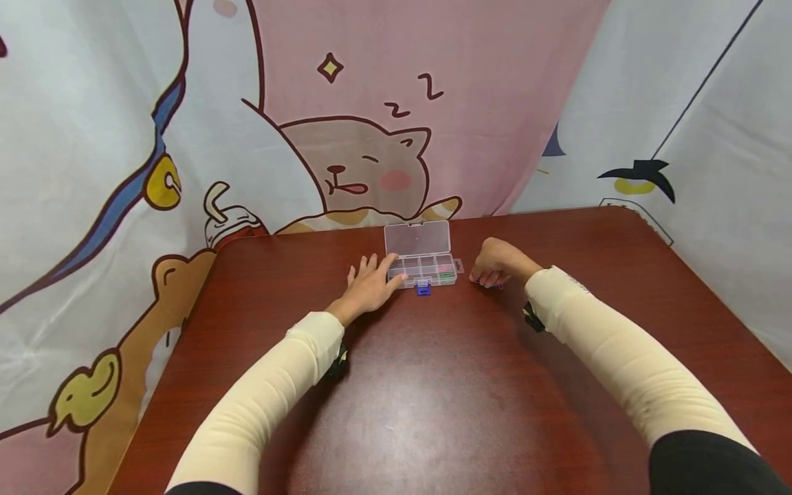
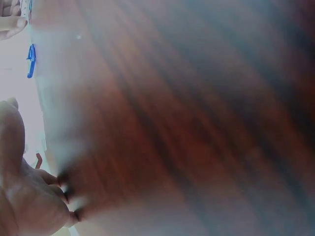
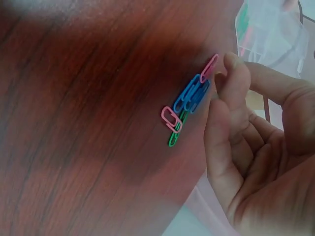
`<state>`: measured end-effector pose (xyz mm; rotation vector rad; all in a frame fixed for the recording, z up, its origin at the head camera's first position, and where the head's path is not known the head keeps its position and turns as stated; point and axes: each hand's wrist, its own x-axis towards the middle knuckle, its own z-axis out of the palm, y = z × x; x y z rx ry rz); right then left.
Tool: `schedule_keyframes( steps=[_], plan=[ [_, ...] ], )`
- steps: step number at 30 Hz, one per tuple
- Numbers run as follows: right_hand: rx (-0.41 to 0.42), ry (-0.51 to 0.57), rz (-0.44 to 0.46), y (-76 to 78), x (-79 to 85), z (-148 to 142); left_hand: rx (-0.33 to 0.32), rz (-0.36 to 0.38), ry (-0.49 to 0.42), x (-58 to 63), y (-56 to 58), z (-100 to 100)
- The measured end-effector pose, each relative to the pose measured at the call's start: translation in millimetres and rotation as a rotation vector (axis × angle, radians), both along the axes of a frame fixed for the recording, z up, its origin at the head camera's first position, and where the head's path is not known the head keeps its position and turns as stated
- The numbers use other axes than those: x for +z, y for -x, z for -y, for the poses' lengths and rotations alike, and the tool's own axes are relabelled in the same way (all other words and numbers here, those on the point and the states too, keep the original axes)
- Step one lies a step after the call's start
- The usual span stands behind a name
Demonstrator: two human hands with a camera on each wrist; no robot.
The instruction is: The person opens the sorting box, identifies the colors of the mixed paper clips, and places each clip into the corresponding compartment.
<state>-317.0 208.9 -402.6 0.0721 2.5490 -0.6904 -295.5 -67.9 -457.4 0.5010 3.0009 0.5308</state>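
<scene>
I count one box [image 1: 417, 239], two loose pink paperclips [image 3: 209, 69], at least two blue [image 3: 187, 93] and one green [image 3: 172, 140].

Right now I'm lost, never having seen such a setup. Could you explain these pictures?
There's no robot here, just a person's two bare hands. The wide picture comes from a head camera, looking forward and down; the other two come from cameras worn on each wrist.

On the brown table sits a clear compartment box, lid open, with pink and green pieces at its right end. The left hand rests at the box's left end, fingers spread. The right hand, fingers curled, is beside loose pink, blue and green paperclips; whether it pinches one, I can't tell.
</scene>
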Motion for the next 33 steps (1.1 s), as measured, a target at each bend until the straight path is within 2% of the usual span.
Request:
schedule_keyframes(
  steps=[4, 10, 23, 28, 33],
  plan=[
    [0.000, -0.066, 0.002, 0.1, -1.0, 2.9, -0.008, 0.005, -0.001, 0.6, 0.9, 0.4],
    [0.006, -0.106, 0.018, 2.2, -0.4, 4.6, -0.004, 0.006, -0.005, 1.9, 0.2, 0.3],
    [0.032, -0.080, 0.034, 5.5, -0.4, 5.4, -0.008, -0.002, -0.002, 1.8, 2.1, 1.1],
    [-0.004, -0.001, 0.078, 6.2, 0.1, 4.8, -0.009, 0.002, -0.003, 1.8, 2.2, 1.6],
    [-0.102, 0.185, 0.172, 11.4, 0.4, -0.3, -0.016, 0.019, -0.004, 1.0, 2.3, 2.6]
  ],
)
